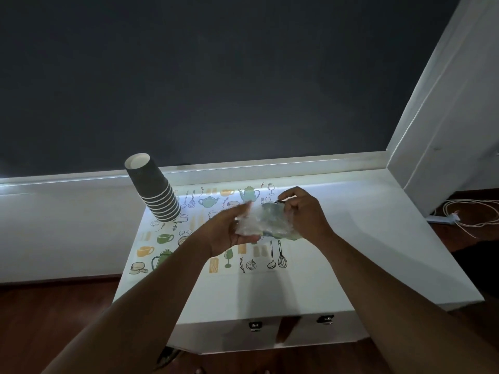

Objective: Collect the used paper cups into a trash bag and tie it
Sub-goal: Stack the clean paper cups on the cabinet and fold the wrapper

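Both hands above bench (337,265) centre. Left hand (229,233) fingers curled round crumpled clear trash bag (259,222); right hand (302,211) fingers pinching its far-right edge. Stacked, upside-down paper cups (155,190) at far left on patterned mat (205,238).

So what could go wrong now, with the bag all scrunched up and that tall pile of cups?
1. The clear trash bag is bunched between the left hand and right hand; pulling hard might tear it.
2. The stack of paper cups stands upside down near the table's far-left corner; a swinging elbow could topple it.
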`<act>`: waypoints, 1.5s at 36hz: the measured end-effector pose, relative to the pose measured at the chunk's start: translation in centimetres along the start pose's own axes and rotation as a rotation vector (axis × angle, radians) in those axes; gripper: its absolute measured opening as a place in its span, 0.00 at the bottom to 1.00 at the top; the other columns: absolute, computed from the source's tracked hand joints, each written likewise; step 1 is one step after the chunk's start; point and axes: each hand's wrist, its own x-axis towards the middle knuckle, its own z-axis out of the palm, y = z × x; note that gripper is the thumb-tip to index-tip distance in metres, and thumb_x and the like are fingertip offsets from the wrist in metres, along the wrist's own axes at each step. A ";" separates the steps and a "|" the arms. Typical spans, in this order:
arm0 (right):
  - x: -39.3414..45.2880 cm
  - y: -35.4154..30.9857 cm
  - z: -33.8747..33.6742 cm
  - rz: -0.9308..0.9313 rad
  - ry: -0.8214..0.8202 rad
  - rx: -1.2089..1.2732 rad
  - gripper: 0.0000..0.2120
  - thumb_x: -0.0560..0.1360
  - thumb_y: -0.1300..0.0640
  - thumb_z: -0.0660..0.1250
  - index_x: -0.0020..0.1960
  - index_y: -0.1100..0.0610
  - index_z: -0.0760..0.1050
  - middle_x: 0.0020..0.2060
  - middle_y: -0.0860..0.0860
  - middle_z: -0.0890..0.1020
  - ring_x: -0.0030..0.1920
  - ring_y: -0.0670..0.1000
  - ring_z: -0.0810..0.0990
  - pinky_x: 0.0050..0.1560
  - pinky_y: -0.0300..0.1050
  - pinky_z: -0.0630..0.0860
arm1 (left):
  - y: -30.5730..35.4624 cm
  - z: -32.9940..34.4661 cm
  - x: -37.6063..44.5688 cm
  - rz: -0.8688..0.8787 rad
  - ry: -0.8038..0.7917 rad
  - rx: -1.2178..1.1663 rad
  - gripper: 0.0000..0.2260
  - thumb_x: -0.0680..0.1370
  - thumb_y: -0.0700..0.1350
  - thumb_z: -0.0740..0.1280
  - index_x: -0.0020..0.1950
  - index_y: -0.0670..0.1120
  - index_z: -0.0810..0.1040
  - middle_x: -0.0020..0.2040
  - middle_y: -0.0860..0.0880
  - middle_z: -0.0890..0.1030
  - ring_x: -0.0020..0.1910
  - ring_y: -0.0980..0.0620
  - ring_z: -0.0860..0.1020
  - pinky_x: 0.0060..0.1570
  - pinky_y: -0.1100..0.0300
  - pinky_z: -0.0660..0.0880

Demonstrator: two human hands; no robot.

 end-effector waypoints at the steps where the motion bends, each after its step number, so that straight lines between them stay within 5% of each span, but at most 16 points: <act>1: -0.1 0.0 0.0 0.043 -0.013 0.029 0.20 0.71 0.75 0.58 0.32 0.54 0.77 0.53 0.51 0.79 0.50 0.46 0.77 0.49 0.32 0.71 | 0.0 0.1 0.2 0.024 0.007 0.062 0.10 0.74 0.44 0.73 0.49 0.41 0.78 0.54 0.38 0.79 0.50 0.41 0.82 0.50 0.47 0.82; 5: -0.8 0.1 -0.8 0.390 -0.131 0.635 0.13 0.78 0.61 0.62 0.59 0.52 0.78 0.55 0.49 0.80 0.57 0.54 0.79 0.51 0.44 0.76 | 0.3 0.1 0.9 0.132 0.089 0.080 0.12 0.75 0.30 0.68 0.42 0.45 0.70 0.50 0.38 0.79 0.49 0.40 0.81 0.52 0.53 0.82; 9: -1.0 1.0 -1.0 0.513 -0.375 0.705 0.21 0.76 0.38 0.65 0.61 0.50 0.79 0.58 0.56 0.82 0.58 0.61 0.82 0.61 0.59 0.77 | 0.1 0.1 0.7 0.240 0.127 0.212 0.20 0.70 0.32 0.72 0.58 0.43 0.71 0.52 0.40 0.75 0.46 0.42 0.80 0.42 0.51 0.82; 13: -0.6 0.7 -0.2 0.434 -0.378 0.532 0.11 0.76 0.57 0.69 0.57 0.55 0.82 0.52 0.59 0.84 0.51 0.60 0.84 0.51 0.56 0.81 | -0.2 -0.6 0.5 0.303 0.183 0.208 0.26 0.73 0.28 0.71 0.68 0.44 0.72 0.56 0.41 0.79 0.47 0.42 0.82 0.44 0.48 0.83; 17: 0.2 -0.5 0.8 0.414 -0.248 0.479 0.12 0.71 0.72 0.67 0.50 0.61 0.83 0.50 0.60 0.83 0.40 0.58 0.84 0.40 0.51 0.82 | 0.1 -1.9 -0.8 0.258 0.133 0.124 0.09 0.76 0.28 0.65 0.48 0.38 0.82 0.54 0.41 0.81 0.46 0.42 0.83 0.41 0.52 0.82; 20: 0.5 -1.9 2.5 0.351 -0.178 0.460 0.13 0.70 0.76 0.66 0.40 0.60 0.83 0.47 0.58 0.83 0.38 0.59 0.84 0.34 0.47 0.82 | -0.1 -3.5 -2.1 0.188 0.098 -0.074 0.20 0.76 0.24 0.57 0.32 0.39 0.81 0.53 0.40 0.83 0.49 0.37 0.82 0.44 0.49 0.84; 24: 0.4 -3.3 6.2 0.214 -0.140 0.356 0.20 0.67 0.80 0.60 0.30 0.60 0.80 0.44 0.57 0.84 0.39 0.62 0.83 0.31 0.50 0.82 | 0.2 -7.1 -4.3 0.062 0.033 -0.286 0.11 0.76 0.33 0.59 0.41 0.34 0.81 0.52 0.36 0.81 0.53 0.31 0.80 0.50 0.42 0.81; 28: 0.0 -4.6 9.9 0.048 -0.177 0.181 0.25 0.65 0.81 0.58 0.27 0.54 0.79 0.41 0.55 0.82 0.40 0.53 0.82 0.33 0.45 0.81 | 1.0 -10.8 -5.5 0.003 0.123 -0.228 0.12 0.77 0.48 0.69 0.49 0.38 0.79 0.52 0.37 0.81 0.54 0.35 0.80 0.54 0.41 0.80; 31: -0.1 -6.1 12.7 0.003 -0.210 0.085 0.19 0.64 0.80 0.58 0.31 0.62 0.82 0.42 0.55 0.83 0.43 0.44 0.79 0.39 0.29 0.74 | 0.9 -13.8 -5.9 -0.044 0.129 -0.212 0.15 0.74 0.37 0.73 0.58 0.37 0.75 0.61 0.35 0.80 0.59 0.33 0.79 0.57 0.43 0.78; 33: -0.2 -7.5 15.6 -0.012 -0.258 0.046 0.18 0.64 0.79 0.58 0.35 0.64 0.84 0.44 0.54 0.83 0.44 0.42 0.78 0.41 0.26 0.72 | 0.8 -16.6 -6.9 -0.059 0.150 -0.214 0.11 0.74 0.29 0.67 0.54 0.39 0.73 0.56 0.35 0.82 0.55 0.32 0.81 0.56 0.45 0.78; 35: -0.2 -8.8 18.2 -0.011 -0.294 0.028 0.20 0.65 0.78 0.59 0.36 0.59 0.85 0.47 0.51 0.82 0.47 0.43 0.78 0.43 0.26 0.71 | 0.8 -19.7 -7.7 -0.020 0.238 -0.222 0.12 0.75 0.25 0.62 0.50 0.41 0.72 0.46 0.37 0.84 0.45 0.36 0.85 0.51 0.47 0.80; 40: -0.6 -12.2 24.5 0.087 -0.398 0.136 0.14 0.72 0.67 0.65 0.38 0.53 0.85 0.52 0.50 0.83 0.55 0.50 0.80 0.56 0.45 0.74 | 2.2 -26.8 -10.9 0.048 0.289 -0.315 0.07 0.77 0.40 0.69 0.51 0.38 0.75 0.47 0.40 0.82 0.45 0.41 0.84 0.50 0.46 0.82; 42: -1.0 -13.8 28.0 0.106 -0.428 0.127 0.08 0.75 0.60 0.69 0.41 0.54 0.86 0.53 0.48 0.82 0.55 0.47 0.79 0.56 0.41 0.72 | 2.6 -30.2 -12.1 0.068 0.326 -0.307 0.07 0.78 0.44 0.69 0.47 0.40 0.75 0.42 0.43 0.80 0.41 0.45 0.83 0.45 0.50 0.83; 45: -1.5 -15.4 32.9 0.047 -0.383 0.009 0.02 0.72 0.56 0.74 0.41 0.51 0.83 0.49 0.46 0.80 0.49 0.40 0.77 0.51 0.35 0.71 | 2.3 -34.6 -12.9 0.138 0.329 -0.291 0.05 0.79 0.35 0.65 0.46 0.43 0.74 0.46 0.44 0.79 0.44 0.48 0.81 0.40 0.57 0.83; 50: -2.1 -17.0 40.6 0.118 -0.268 -0.081 0.09 0.67 0.59 0.76 0.44 0.49 0.79 0.48 0.46 0.80 0.45 0.45 0.77 0.49 0.42 0.73 | 1.3 -41.7 -13.6 0.171 0.431 -0.295 0.14 0.75 0.29 0.67 0.56 0.43 0.73 0.58 0.40 0.76 0.50 0.44 0.81 0.43 0.54 0.83; 54: -2.1 -17.2 46.6 0.198 -0.230 -0.169 0.17 0.66 0.65 0.74 0.53 0.53 0.78 0.47 0.46 0.79 0.50 0.48 0.78 0.51 0.38 0.73 | -0.5 -46.4 -13.6 0.088 0.515 -0.226 0.17 0.72 0.30 0.71 0.61 0.34 0.78 0.54 0.39 0.82 0.45 0.45 0.83 0.49 0.53 0.81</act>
